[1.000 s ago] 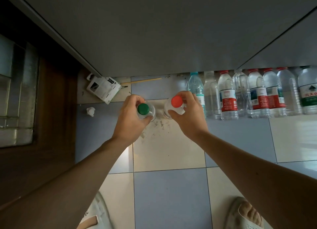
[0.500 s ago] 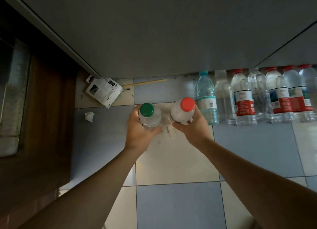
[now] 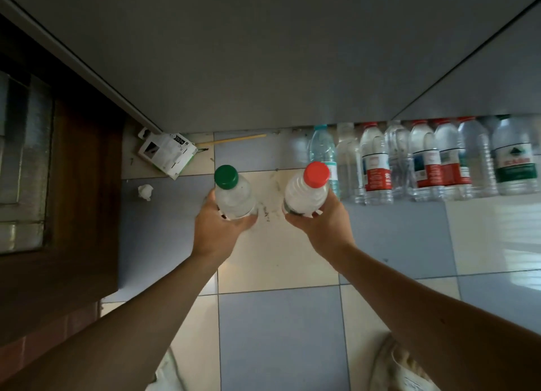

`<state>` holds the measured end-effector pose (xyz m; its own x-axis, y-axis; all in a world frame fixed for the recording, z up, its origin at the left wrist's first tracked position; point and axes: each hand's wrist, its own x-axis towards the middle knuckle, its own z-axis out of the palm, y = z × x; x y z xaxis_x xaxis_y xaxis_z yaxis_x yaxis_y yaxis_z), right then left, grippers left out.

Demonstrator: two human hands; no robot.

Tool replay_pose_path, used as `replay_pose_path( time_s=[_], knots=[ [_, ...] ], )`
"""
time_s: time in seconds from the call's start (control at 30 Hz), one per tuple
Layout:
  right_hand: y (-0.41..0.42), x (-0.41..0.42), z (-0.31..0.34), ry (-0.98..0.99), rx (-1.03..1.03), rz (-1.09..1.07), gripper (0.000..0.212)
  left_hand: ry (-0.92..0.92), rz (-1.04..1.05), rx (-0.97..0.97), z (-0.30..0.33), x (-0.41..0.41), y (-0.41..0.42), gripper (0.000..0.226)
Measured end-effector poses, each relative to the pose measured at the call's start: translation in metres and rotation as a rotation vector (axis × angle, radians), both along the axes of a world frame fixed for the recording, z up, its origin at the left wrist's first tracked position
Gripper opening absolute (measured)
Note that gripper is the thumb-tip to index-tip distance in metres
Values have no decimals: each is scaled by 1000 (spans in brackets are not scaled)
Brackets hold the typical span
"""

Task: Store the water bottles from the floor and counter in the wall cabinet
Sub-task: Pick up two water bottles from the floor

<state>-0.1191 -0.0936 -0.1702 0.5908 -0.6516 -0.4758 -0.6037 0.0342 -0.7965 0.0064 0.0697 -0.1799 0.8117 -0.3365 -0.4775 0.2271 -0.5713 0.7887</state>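
My left hand [image 3: 218,229] grips a clear water bottle with a green cap [image 3: 232,194] round its body, held upright above the tiled floor. A second bottle, with a red cap [image 3: 307,190], is gripped the same way in my right hand [image 3: 322,225]. The two bottles are apart, caps pointing up toward me. Several more water bottles [image 3: 424,162] stand in a row on the floor against the grey cabinet front [image 3: 263,68], to the right of my hands.
A flattened white carton [image 3: 167,153] and a thin yellow stick [image 3: 231,139] lie on the floor at the cabinet's foot. A crumpled paper scrap [image 3: 145,191] lies nearby. Dark wooden furniture [image 3: 73,200] stands on the left. My feet show at the bottom edge.
Both hands have lifted their bottles off the floor toward me and moved them further apart; the bottles look larger now.
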Motion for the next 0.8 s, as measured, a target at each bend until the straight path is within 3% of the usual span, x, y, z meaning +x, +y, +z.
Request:
replay_pose_path(
  time_s=[0.33,0.43,0.8],
  knots=[
    [-37,-26,202,-81,8,140,69,25,-68,-64,200,-15,-27,74],
    [-47,-36,281,-118,-7,118,70,-10,-124,-87,280,-21,-37,63],
    [-93,-69,576,-276,-67,89,54,-223,-171,-193,583,-51,-61,61]
  ],
)
